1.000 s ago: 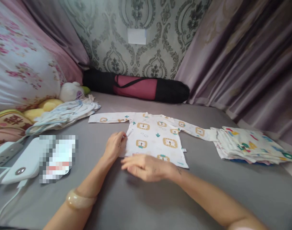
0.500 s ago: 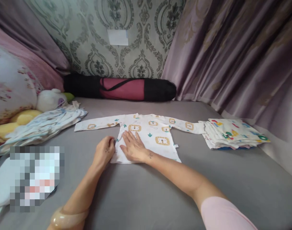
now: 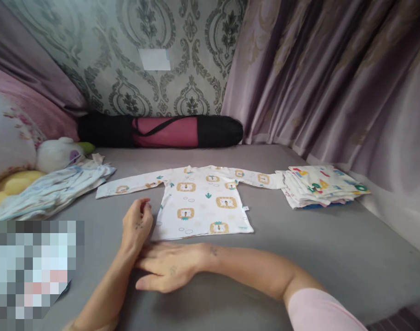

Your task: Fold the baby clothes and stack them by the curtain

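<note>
From afar I see lion-print shirt [image 3: 203, 202] flat, unfolded; clothes stack [image 3: 322, 185] already folded. Left hand [image 3: 137, 225] half-curled, right hand [image 3: 175, 265] outstretched, both empty.

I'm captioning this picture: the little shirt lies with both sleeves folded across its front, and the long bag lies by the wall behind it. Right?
The sleeves are wrong: the head view shows them spread out to either side of the little shirt. The rest stands.
</note>
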{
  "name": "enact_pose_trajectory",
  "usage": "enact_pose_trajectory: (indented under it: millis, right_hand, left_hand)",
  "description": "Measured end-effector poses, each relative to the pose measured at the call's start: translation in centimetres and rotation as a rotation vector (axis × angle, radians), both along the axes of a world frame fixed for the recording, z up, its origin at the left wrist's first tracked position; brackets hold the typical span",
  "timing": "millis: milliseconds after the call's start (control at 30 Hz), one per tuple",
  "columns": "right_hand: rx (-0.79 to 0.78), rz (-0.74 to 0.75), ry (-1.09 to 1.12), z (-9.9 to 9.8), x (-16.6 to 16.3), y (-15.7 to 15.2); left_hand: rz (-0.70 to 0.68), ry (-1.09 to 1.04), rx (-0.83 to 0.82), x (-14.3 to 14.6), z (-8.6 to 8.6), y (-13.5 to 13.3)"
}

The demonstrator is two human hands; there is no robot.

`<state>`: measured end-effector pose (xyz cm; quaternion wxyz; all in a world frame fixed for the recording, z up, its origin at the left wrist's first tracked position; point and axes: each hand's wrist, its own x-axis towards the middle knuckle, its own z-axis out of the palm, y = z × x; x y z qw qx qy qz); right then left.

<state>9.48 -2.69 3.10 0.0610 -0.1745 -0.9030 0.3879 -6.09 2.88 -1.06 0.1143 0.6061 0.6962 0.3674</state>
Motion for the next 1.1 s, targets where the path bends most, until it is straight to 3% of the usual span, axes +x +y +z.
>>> enact_pose_trajectory:
  millis: [33, 67, 133, 233, 300, 467, 733, 1100]
  right_hand:
    - [-0.063, 0.062, 0.022, 0.6, 1.1, 0.5]
    - [-0.103, 0.019, 0.044, 1.1, 2.4, 1.3]
    - [-0.063, -0.275, 0.073, 1.6, 5.5, 3.5]
    - [0.193, -0.844, -0.033, 0.9, 10.1, 8.3]
    - [0.366, -1.065, -0.149, -0.1, 12.6, 11.4]
    - [0.432, -1.055, -0.363, -2.9, 14.4, 16.1]
    - [0.382, -1.161, -0.488, -5.7, 13.2, 16.9]
    - [0.405, -1.174, -0.504, -5.6, 13.1, 16.7]
  left_hand:
    - [-0.029, 0.021, 0.024, 0.3, 0.1, -0.2]
    - [-0.069, 0.049, 0.049, 0.6, 0.2, -0.4]
    - [-0.183, 0.119, 0.097, 1.4, 0.2, -0.8]
    - [-0.401, 0.22, 0.144, 2.8, -0.2, -1.4]
    - [-0.534, 0.276, 0.146, 3.3, -0.9, -1.6]
    - [-0.681, 0.357, 0.118, 3.3, -2.8, -1.6]
    - [-0.658, 0.546, -0.007, 3.1, -3.8, -1.6]
    - [-0.689, 0.585, -0.132, 3.2, -1.7, -2.1]
